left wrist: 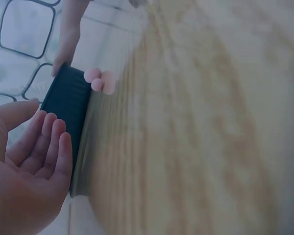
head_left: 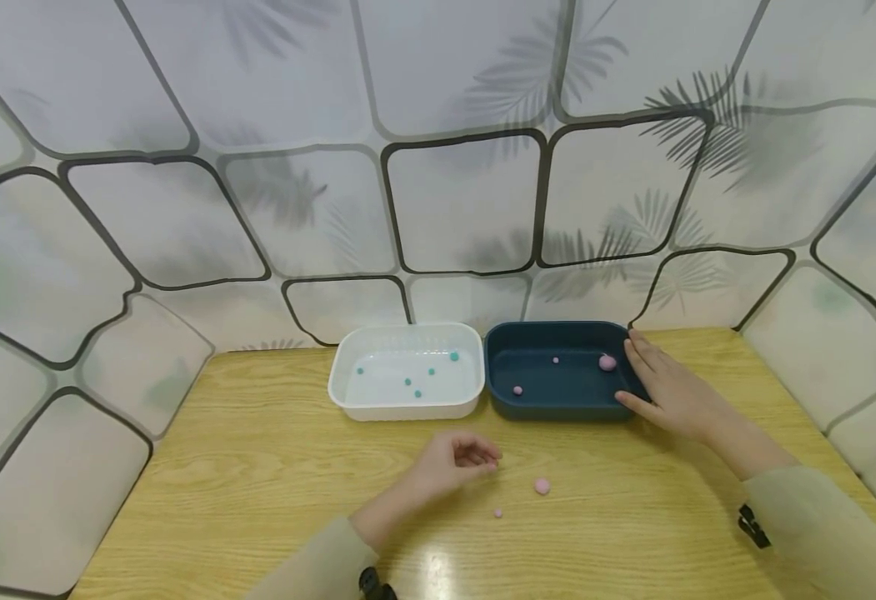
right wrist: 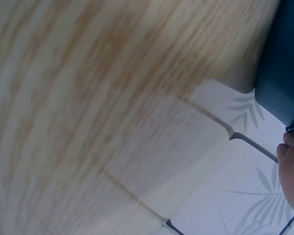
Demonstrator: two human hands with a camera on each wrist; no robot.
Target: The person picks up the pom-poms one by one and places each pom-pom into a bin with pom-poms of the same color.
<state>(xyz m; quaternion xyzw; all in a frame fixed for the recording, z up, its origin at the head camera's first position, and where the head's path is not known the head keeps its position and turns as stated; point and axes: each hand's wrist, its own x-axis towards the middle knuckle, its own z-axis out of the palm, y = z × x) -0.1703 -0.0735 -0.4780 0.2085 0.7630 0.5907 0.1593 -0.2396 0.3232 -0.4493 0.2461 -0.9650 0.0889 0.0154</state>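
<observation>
My left hand (head_left: 448,462) is above the table in front of the trays, its fingers loosely bent. In the left wrist view its palm (left wrist: 29,191) shows, thumb apart from the fingers, with nothing visible between them. To its right on the table lie a larger pink ball (head_left: 542,486) and a small pink ball (head_left: 498,513). My right hand (head_left: 673,392) holds the right end of a dark blue tray (head_left: 558,412), thumb over the rim. That tray contains a big pink ball (head_left: 607,362) and two smaller pink balls. Only part of the right hand (right wrist: 293,171) appears in the right wrist view.
A white tray (head_left: 406,412) with several small teal balls stands left of the dark blue tray, side by side with it. Behind both rises a patterned wall panel (head_left: 468,208), and panels also flank the wooden table (head_left: 257,467) on the left and right.
</observation>
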